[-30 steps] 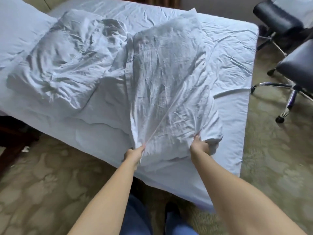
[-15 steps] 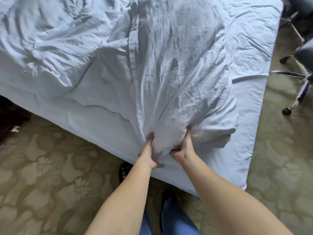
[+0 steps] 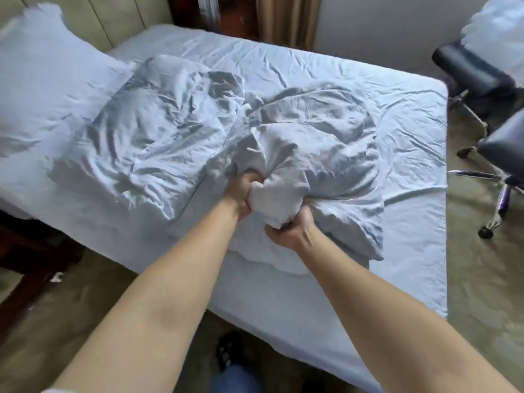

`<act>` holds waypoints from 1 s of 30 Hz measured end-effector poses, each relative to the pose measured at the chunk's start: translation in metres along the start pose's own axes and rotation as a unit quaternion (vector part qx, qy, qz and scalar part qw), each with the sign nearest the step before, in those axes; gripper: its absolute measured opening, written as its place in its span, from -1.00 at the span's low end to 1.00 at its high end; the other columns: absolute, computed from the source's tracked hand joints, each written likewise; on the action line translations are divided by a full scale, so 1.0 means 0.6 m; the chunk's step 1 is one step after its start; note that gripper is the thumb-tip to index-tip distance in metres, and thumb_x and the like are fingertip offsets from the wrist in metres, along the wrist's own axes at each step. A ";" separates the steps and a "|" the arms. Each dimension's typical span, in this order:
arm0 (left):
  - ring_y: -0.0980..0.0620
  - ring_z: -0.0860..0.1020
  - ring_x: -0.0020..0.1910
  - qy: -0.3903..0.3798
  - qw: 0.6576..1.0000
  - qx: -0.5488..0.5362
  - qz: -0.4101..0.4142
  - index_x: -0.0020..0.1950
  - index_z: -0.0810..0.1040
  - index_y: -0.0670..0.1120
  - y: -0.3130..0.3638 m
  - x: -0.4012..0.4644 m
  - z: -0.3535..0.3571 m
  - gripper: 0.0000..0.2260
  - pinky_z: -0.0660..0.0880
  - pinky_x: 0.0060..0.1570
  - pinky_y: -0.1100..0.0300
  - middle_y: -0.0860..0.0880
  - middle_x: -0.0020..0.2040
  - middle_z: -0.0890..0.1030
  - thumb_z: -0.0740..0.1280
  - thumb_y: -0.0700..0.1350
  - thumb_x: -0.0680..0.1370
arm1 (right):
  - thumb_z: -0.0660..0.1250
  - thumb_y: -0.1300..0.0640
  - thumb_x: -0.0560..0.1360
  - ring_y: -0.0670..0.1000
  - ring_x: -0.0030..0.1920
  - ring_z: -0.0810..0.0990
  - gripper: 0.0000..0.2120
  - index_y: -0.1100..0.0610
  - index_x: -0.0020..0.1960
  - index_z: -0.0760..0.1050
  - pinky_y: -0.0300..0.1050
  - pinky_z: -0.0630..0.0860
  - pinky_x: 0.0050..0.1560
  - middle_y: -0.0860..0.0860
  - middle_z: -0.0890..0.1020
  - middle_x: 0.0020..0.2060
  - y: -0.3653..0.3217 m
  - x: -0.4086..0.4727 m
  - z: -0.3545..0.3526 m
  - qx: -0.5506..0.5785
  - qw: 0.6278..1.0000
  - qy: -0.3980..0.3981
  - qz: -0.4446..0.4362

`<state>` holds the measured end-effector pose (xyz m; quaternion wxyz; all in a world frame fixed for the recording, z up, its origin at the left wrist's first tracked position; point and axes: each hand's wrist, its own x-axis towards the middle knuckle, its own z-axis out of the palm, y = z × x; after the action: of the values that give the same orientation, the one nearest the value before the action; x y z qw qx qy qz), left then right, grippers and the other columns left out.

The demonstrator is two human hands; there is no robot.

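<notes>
In the head view, both bare arms stretch forward over the near edge of the bed (image 3: pixel 411 211). The two hands meet on one crumpled white cover (image 3: pixel 326 137), which lies on the sheet about the middle of the mattress, a little right of centre. The left hand (image 3: pixel 239 191) grips the bunched end (image 3: pixel 270 198) of that cover from its left side, with the fingers (image 3: pixel 251 179) curled tight into the cloth. The right hand (image 3: pixel 289 232) grips the same bunched end from the near side, fingers tucked under it and thumb pressed against its right. The bunched end sits squeezed between the two hands and touches both. The rest of the cover spreads away to the far right in a rounded, wrinkled mound. It looks padded, perhaps a pillow in its case, though the folds hide what is inside.

Just left of it, meeting it at a fold, lies a second rumpled cover (image 3: pixel 158 137). Farther left, at the head of the bed, a plump pillow (image 3: pixel 42 89) rests against a padded headboard (image 3: pixel 93 21). Right of the bed a black office chair (image 3: pixel 482 78) stands on a patterned carpet (image 3: pixel 482 279), with a second chair (image 3: pixel 504 143) nearer, on chrome wheeled legs. Low in the view, between the forearms, a dark shoe (image 3: pixel 226 353) and a blue trouser leg (image 3: pixel 236 378) show.
</notes>
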<state>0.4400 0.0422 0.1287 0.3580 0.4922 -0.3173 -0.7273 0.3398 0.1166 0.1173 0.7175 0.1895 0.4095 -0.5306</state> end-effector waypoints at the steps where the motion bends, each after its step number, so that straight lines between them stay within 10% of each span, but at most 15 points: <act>1: 0.02 0.56 -0.44 -0.021 0.999 0.016 0.035 -0.17 0.49 -0.20 0.050 0.002 0.002 -0.90 0.50 -0.36 0.24 -0.06 -0.45 0.56 0.25 -0.21 0.36 | 0.20 0.00 0.54 0.01 -0.58 0.56 -0.76 0.06 -0.24 0.50 -0.30 0.44 -0.58 0.01 0.60 -0.51 -0.004 0.000 0.039 -0.009 1.000 -0.012 -0.015; 6: -0.02 0.52 -0.45 -0.048 0.993 0.071 0.083 -0.14 0.50 -0.17 0.214 0.025 -0.036 -0.83 0.46 -0.41 0.27 -0.08 -0.44 0.54 0.29 -0.29 0.29 | 0.35 0.06 0.35 -0.03 -0.45 0.59 -0.87 0.12 -0.23 0.58 -0.32 0.47 -0.48 0.00 0.64 -0.38 0.005 0.013 0.174 -0.051 0.995 -0.063 -0.066; 11: -0.03 0.57 -0.43 0.050 0.973 0.187 -0.122 0.13 0.51 -0.24 0.072 0.092 -0.180 -0.80 0.52 -0.52 0.24 -0.10 -0.26 0.62 0.24 -0.25 0.53 | 0.36 -0.02 0.48 -0.05 -0.61 0.48 -0.73 0.12 -0.30 0.46 -0.32 0.42 -0.60 0.00 0.52 -0.55 0.087 0.098 0.112 -0.218 0.953 0.208 0.027; 15: 0.01 0.51 -0.59 0.018 0.890 0.320 -0.324 -0.24 0.45 -0.18 -0.051 0.111 -0.263 -0.81 0.48 -0.50 0.28 -0.07 -0.51 0.54 0.17 -0.25 0.57 | 0.35 0.08 0.48 0.06 -0.40 0.56 -0.83 0.18 -0.14 0.46 -0.29 0.43 -0.46 0.11 0.54 -0.31 0.116 0.107 0.045 -0.533 0.793 0.293 -0.012; 18: -0.09 0.61 -0.14 0.031 0.864 0.391 -0.314 0.24 0.47 -0.18 -0.059 0.137 -0.272 -0.68 0.50 -0.23 0.14 -0.16 -0.01 0.59 0.29 -0.23 0.49 | 0.21 0.13 0.49 0.15 0.04 0.59 -0.81 0.16 0.02 0.54 -0.14 0.42 -0.09 0.12 0.61 0.00 0.069 0.120 0.073 -0.665 0.640 0.347 -0.168; 22: -0.18 0.48 0.23 -0.030 0.816 0.495 -0.298 0.56 -0.15 -0.01 0.024 0.150 -0.231 -0.15 0.52 0.03 0.03 -0.16 0.44 0.24 0.39 -0.17 0.49 | 0.16 0.13 0.50 0.13 0.20 0.45 -0.76 0.11 0.13 0.48 -0.02 0.42 0.15 0.11 0.51 0.16 0.034 0.158 0.135 -0.685 0.590 0.308 -0.297; 27: -0.02 0.47 -0.28 -0.172 0.664 0.627 -0.371 0.49 0.19 -0.19 0.118 0.156 -0.188 -0.54 0.48 -0.54 0.09 -0.16 0.14 0.42 0.18 -0.30 0.59 | 0.22 0.06 0.48 0.15 0.33 0.29 -0.58 0.09 0.32 0.35 0.02 0.27 0.31 0.11 0.37 0.30 0.016 0.223 0.183 -0.740 0.525 0.267 -0.324; 30: -0.14 0.55 -0.10 -0.093 0.727 0.635 -0.243 0.40 0.37 -0.27 0.130 0.205 -0.196 -0.59 0.43 -0.59 0.37 -0.23 0.12 0.50 0.11 -0.39 0.54 | 0.26 -0.04 0.49 0.15 0.36 0.24 -0.51 0.06 0.37 0.27 0.04 0.25 0.35 0.11 0.28 0.34 -0.005 0.257 0.213 -0.737 0.519 0.270 -0.338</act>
<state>0.5354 -0.1153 0.0952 -0.2583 0.5952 -0.6060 -0.4603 0.4023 -0.0685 0.0719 0.2216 -0.4258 0.8616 -0.1649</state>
